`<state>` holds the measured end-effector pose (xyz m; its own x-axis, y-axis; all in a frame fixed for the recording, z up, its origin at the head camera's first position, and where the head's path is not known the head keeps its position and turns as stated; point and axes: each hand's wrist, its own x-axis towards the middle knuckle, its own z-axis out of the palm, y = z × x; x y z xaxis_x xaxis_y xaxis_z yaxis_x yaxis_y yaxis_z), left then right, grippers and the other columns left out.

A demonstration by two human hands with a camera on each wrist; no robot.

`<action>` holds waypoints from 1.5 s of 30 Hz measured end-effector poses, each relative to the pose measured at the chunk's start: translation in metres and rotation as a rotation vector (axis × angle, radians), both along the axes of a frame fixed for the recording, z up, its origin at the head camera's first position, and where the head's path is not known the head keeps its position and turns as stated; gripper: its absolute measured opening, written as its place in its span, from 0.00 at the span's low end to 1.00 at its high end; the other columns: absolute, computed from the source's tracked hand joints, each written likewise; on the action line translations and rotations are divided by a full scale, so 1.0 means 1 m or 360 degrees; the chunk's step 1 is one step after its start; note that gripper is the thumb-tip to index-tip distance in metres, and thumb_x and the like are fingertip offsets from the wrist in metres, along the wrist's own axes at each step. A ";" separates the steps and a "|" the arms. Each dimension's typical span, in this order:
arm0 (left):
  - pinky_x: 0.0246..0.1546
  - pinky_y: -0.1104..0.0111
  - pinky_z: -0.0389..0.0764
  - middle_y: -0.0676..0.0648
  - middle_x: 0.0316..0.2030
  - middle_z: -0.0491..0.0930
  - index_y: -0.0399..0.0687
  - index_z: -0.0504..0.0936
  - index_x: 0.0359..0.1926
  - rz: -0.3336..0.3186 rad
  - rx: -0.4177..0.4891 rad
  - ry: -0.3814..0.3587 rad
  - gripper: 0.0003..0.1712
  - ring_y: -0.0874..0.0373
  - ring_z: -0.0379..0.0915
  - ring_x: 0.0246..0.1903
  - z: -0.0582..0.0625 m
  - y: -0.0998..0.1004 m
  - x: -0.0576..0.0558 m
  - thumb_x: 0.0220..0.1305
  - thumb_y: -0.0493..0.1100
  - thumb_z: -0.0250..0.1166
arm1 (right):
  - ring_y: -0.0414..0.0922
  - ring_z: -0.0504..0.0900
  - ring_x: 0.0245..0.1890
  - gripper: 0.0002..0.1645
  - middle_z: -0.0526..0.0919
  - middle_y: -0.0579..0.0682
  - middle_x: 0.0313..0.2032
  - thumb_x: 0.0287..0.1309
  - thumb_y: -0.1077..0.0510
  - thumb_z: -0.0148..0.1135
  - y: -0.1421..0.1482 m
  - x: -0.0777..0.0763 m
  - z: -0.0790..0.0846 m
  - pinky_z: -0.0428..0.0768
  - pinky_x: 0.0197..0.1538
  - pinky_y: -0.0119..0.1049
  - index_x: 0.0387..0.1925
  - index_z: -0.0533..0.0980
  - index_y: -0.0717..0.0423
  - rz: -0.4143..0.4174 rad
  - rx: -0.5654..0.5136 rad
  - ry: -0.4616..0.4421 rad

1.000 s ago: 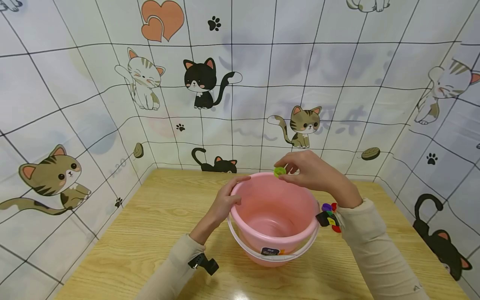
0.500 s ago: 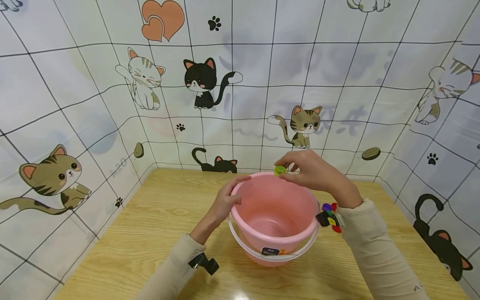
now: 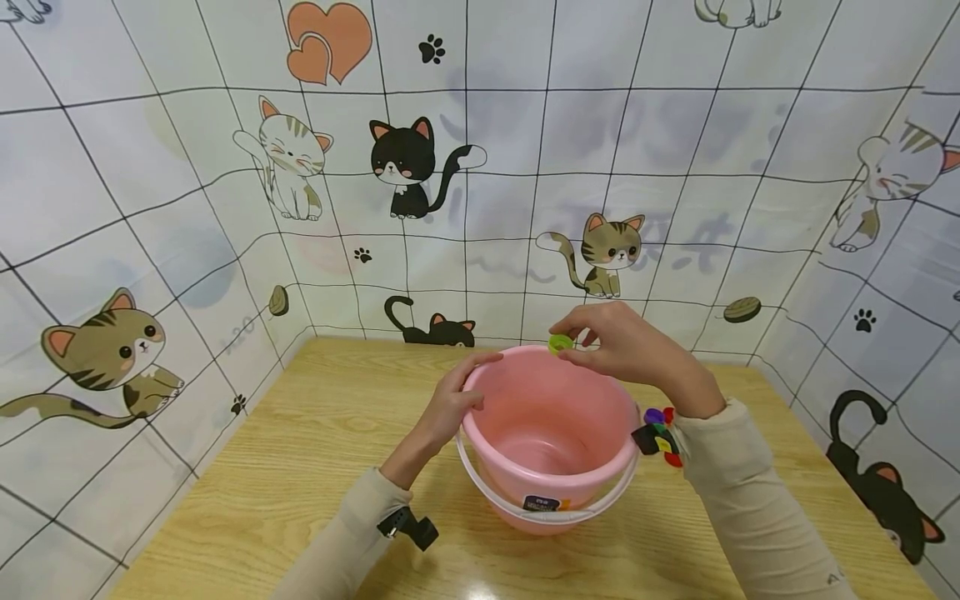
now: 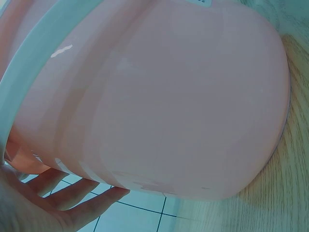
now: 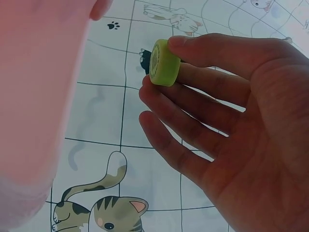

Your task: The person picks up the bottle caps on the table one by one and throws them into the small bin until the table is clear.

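A pink plastic bucket (image 3: 517, 481) with a white handle (image 3: 551, 517) lowered across its front stands upright on the wooden table. My left hand (image 3: 448, 408) grips its left rim, thumb at the inner edge; in the left wrist view, fingers (image 4: 77, 191) lie along the outside. Above the far right rim, my right hand (image 3: 618, 340) pinches a small green round cap (image 3: 559, 342) between thumb and fingertips. Seen from the right wrist, the cap (image 5: 165, 63) has a raised pattern on its face, and the other fingers spread loosely below it.
Several small coloured pieces, including a purple one (image 3: 653, 415) and a red one (image 3: 672, 458), lie right of the bucket, partly hidden by the right wrist strap. A white sheet (image 3: 495, 208) with grid lines and cartoon cats borders the wooden table (image 3: 322, 442) behind and at both sides.
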<state>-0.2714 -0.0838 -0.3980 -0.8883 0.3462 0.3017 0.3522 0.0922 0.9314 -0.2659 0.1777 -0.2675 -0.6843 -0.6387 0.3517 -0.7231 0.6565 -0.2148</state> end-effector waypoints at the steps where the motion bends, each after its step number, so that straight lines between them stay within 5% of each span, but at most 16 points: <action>1: 0.38 0.66 0.80 0.50 0.62 0.71 0.57 0.73 0.63 0.0002 -0.0004 0.0002 0.40 0.47 0.72 0.53 0.000 0.000 0.000 0.44 0.30 0.52 | 0.41 0.83 0.38 0.18 0.86 0.46 0.40 0.52 0.54 0.69 0.000 -0.001 -0.001 0.84 0.39 0.38 0.46 0.83 0.53 0.0007 -0.0006 -0.0006; 22: 0.36 0.63 0.81 0.49 0.62 0.71 0.57 0.73 0.63 -0.0009 -0.0017 -0.0041 0.40 0.48 0.72 0.52 -0.004 0.000 0.002 0.44 0.30 0.52 | 0.37 0.83 0.36 0.16 0.86 0.43 0.39 0.54 0.55 0.68 0.001 0.001 -0.007 0.84 0.39 0.36 0.45 0.82 0.51 -0.0016 -0.0014 -0.0105; 33: 0.38 0.51 0.81 0.51 0.62 0.70 0.58 0.72 0.63 -0.0032 -0.0008 -0.0050 0.40 0.45 0.72 0.53 -0.006 0.001 0.001 0.45 0.30 0.52 | 0.37 0.82 0.38 0.15 0.86 0.44 0.40 0.56 0.55 0.66 0.024 0.013 -0.018 0.82 0.38 0.33 0.46 0.82 0.51 -0.0125 -0.0093 -0.0217; 38: 0.39 0.57 0.81 0.51 0.63 0.70 0.59 0.71 0.64 -0.0042 -0.0019 -0.0038 0.40 0.47 0.72 0.54 -0.005 0.000 -0.001 0.45 0.30 0.52 | 0.36 0.82 0.36 0.13 0.86 0.43 0.41 0.57 0.54 0.65 0.047 0.020 -0.031 0.83 0.39 0.37 0.45 0.82 0.46 -0.0179 -0.0190 -0.0101; 45: 0.35 0.57 0.82 0.52 0.62 0.70 0.59 0.72 0.63 -0.0026 -0.0008 -0.0019 0.40 0.48 0.74 0.51 0.000 0.000 -0.003 0.46 0.31 0.52 | 0.34 0.82 0.35 0.14 0.86 0.40 0.39 0.56 0.58 0.66 0.077 0.025 -0.060 0.82 0.37 0.29 0.46 0.82 0.45 -0.0311 -0.0353 0.0037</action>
